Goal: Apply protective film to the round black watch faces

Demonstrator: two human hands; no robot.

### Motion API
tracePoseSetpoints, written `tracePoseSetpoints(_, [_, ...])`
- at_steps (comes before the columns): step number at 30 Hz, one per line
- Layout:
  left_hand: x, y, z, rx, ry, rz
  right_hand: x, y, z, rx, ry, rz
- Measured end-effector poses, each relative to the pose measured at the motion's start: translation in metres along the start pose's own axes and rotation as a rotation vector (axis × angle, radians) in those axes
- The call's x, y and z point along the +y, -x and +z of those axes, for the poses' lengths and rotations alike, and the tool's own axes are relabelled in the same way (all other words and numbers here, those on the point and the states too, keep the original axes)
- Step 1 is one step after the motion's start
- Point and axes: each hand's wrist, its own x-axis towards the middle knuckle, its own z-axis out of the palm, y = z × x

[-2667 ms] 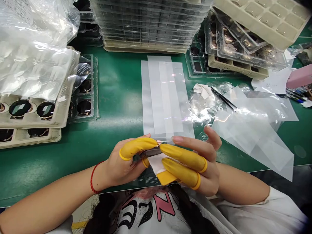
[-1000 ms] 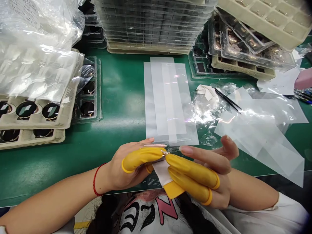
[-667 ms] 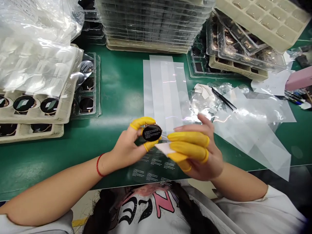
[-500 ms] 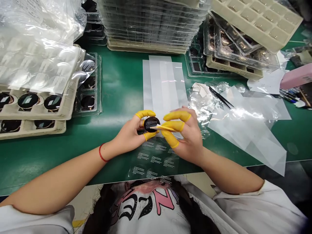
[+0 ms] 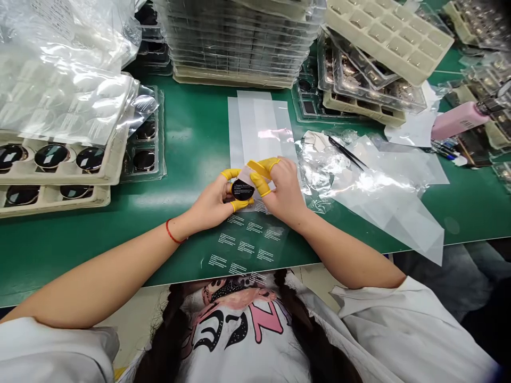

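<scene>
My left hand (image 5: 211,203), in yellow finger cots, grips a round black watch face (image 5: 242,192) by its rim. Small white text shows on the face, which is tilted toward me. In my right hand (image 5: 286,186), also in yellow finger cots, a thin flat pale piece (image 5: 245,174) is pinched; its exact kind is unclear. That piece lies over the upper part of the watch face, and my fingers hide some of it. Just below both hands, a clear film sheet (image 5: 246,247) printed with several blocks of white text lies at the table's near edge.
White paper strips (image 5: 255,122) lie beyond my hands. Stacked trays (image 5: 235,80) stand behind, with trays of watch faces (image 5: 59,175) at left. Black tweezers (image 5: 346,151), crumpled film and translucent sheets (image 5: 395,197) are at right, near a pink bottle (image 5: 459,121).
My right hand has moved up and left, bringing the pale piece from the face's lower right onto its upper part. My left hand still holds the watch face, slightly shifted. The view has turned a little right.
</scene>
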Motion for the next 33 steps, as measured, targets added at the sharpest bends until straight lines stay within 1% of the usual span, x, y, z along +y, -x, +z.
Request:
tracePoseSetpoints(7, [0.005,-0.002,-0.003,-0.02,-0.022,0.0,0.001,-0.004,0.002,0.005,0.06,-0.015])
tracePoseSetpoints(10, [0.008,-0.002,-0.002,-0.021,-0.043,-0.018,0.002,-0.006,0.002,0.008,0.049,0.006])
tracePoseSetpoints(12, [0.011,-0.001,-0.002,-0.013,-0.041,-0.042,0.004,-0.008,-0.002,-0.01,-0.039,0.048])
tracePoseSetpoints(15, [0.014,-0.001,-0.003,-0.018,-0.03,-0.072,0.007,-0.012,-0.012,-0.054,-0.259,0.128])
tracePoseSetpoints(17, [0.015,-0.001,-0.005,-0.032,-0.025,-0.079,0.008,-0.013,-0.019,-0.06,-0.334,0.12])
tracePoseSetpoints(19, [0.015,-0.001,-0.006,-0.041,-0.023,-0.077,0.01,-0.011,-0.023,-0.068,-0.277,0.022])
tracePoseSetpoints(21, [0.013,-0.002,-0.008,-0.048,-0.011,-0.075,0.012,-0.006,-0.023,-0.092,-0.144,-0.125])
tracePoseSetpoints(23, [0.011,-0.003,-0.008,-0.062,0.012,-0.077,0.013,0.001,-0.021,-0.118,-0.017,-0.242])
tracePoseSetpoints(26, [0.01,-0.004,-0.008,-0.075,0.046,-0.087,0.015,0.011,-0.02,-0.141,0.093,-0.341])
tracePoseSetpoints(28, [0.012,-0.004,-0.007,-0.065,0.044,-0.092,0.015,0.016,-0.021,-0.116,0.137,-0.407])
tracePoseSetpoints(30, [0.015,-0.003,-0.006,-0.054,0.028,-0.094,0.017,0.018,-0.021,-0.064,0.166,-0.48])
tracePoseSetpoints(33, [0.02,-0.003,-0.004,-0.052,0.02,-0.095,0.019,0.019,-0.021,-0.023,0.152,-0.542])
